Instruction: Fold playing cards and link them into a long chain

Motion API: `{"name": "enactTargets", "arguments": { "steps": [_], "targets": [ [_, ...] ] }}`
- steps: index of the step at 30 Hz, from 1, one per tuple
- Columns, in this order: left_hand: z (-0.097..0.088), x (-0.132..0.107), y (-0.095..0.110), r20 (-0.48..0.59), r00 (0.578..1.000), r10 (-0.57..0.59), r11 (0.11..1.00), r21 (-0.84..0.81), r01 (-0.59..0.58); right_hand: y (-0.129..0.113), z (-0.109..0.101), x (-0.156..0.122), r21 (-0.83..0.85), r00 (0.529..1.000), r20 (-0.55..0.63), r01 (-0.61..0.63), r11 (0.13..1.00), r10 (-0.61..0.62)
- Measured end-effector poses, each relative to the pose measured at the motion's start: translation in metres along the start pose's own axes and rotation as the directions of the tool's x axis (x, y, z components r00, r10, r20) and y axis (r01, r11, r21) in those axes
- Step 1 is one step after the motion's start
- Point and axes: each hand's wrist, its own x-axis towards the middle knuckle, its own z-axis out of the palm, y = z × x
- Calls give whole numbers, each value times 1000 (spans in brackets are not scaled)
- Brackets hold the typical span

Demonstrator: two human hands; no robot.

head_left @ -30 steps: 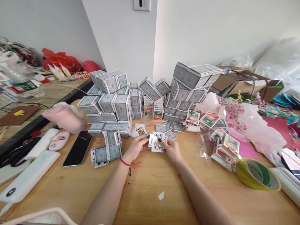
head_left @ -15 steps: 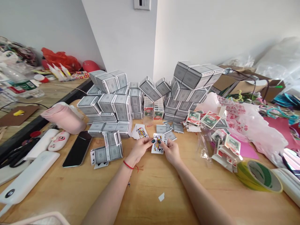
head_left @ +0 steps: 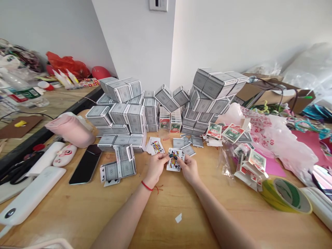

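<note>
My left hand (head_left: 156, 167) and my right hand (head_left: 189, 168) meet over the wooden table (head_left: 166, 211), both pinching a small stack of playing cards (head_left: 174, 162) with a face card on top. The fingers of both hands are closed on the cards' edges. A red string bracelet circles my left wrist. Just beyond lies another small fan of face-up cards (head_left: 155, 146) and a few grey-backed cards (head_left: 187, 143). Behind them rises a wall of cubes made from grey-backed cards (head_left: 124, 114).
A folded card cube (head_left: 121, 166) lies left of my hands, beside a black phone (head_left: 86, 164) and a white power bank (head_left: 31, 195). Card boxes in plastic (head_left: 249, 162) and a yellow-green tape roll (head_left: 285, 193) sit right. A paper scrap (head_left: 178, 217) lies near me.
Both hands drew closer together on the cards and shifted slightly nearer, the card stack squaring up between them.
</note>
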Motion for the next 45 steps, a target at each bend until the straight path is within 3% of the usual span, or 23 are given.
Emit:
{"name": "enactTargets", "arguments": {
  "steps": [6,10,15,19,26,32,36,41,45],
  "targets": [
    [7,-6,-4,-112,960,255,918,340,-204,1,3,-2,15,1000,-7,-2,1000,2],
    [6,-7,-4,-38,920,391,766,567,-302,2,6,-3,8,1000,-7,-1,1000,1],
    [4,-7,-6,21,894,447,606,728,-320,-3,8,-5,-48,999,-35,27,998,-28],
    [5,-10,-6,1,868,497,581,743,-333,-7,11,-6,-39,1000,-15,19,999,-19],
    [0,-7,-6,-46,850,525,610,716,-338,-6,8,-3,120,996,89,-41,992,30],
    [-3,-2,-10,13,844,536,569,733,-373,-5,6,-1,91,997,68,19,996,-25],
    [-1,-2,-12,73,846,528,529,751,-394,-8,1,0,-4,996,33,87,996,-86],
    [-3,-1,-11,72,866,496,557,738,-381,-9,-3,2,-3,990,118,81,997,-80],
    [-4,0,-11,60,887,458,589,727,-353,-6,-3,3,-20,990,104,99,995,-97]
  ]
}}
